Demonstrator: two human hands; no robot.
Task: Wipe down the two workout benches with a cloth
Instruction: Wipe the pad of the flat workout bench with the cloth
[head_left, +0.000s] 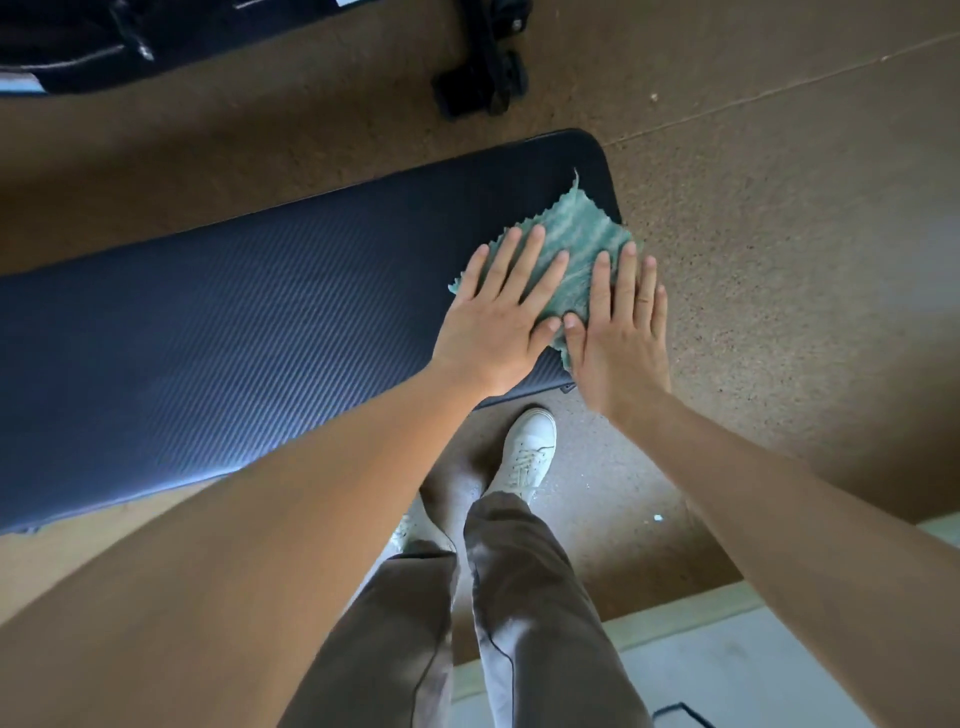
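A dark padded workout bench (249, 332) with a ribbed surface runs from the left edge to the centre right. A green cloth (576, 239) lies flat on its right end. My left hand (498, 317) presses on the cloth's left part with straight, spread fingers. My right hand (623, 332) lies flat on the cloth's right part at the bench's end, fingers straight. A second black bench (78, 47) shows partly at the top left, with its black frame foot (483, 78) on the floor.
Brown speckled floor (779, 234) surrounds the bench. My legs in grey trousers and a white shoe (524, 457) stand just in front of the bench's right end. A pale mat edge (727, 649) lies at the bottom right.
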